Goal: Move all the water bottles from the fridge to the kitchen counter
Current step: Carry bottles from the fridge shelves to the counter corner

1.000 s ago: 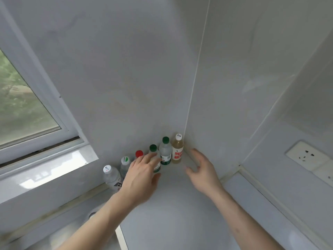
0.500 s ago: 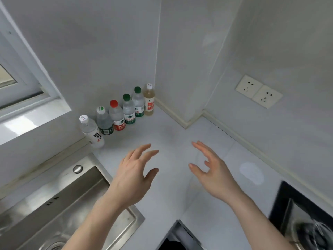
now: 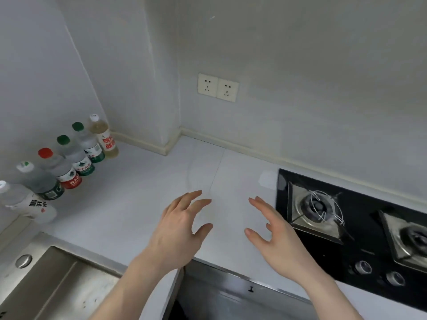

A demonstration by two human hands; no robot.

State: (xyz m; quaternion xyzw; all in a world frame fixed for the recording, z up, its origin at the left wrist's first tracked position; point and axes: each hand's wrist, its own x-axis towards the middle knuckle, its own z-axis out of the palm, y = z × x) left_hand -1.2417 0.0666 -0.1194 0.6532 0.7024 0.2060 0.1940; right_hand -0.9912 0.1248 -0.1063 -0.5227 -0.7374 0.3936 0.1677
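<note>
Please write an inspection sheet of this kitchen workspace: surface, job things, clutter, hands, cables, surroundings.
Surface: white kitchen counter, bare in the middle.
Job's things: six bottles upright in a row by the left wall; the corner one holds yellowish liquid.
Clutter: nothing seen.
Hands: left hand and right hand open above the counter, holding nothing.
Cables: nothing seen.
Surroundings: steel sink at left, gas stove at right, double wall socket.

My left hand (image 3: 179, 229) and my right hand (image 3: 275, 236) are both bare: no gloves, no rings that I can make out. My forearms are bare too, with no sleeve reaching into view, and neither wrist carries a watch or a band. My nails are short and unpainted, as far as the thumbs show them.
</note>
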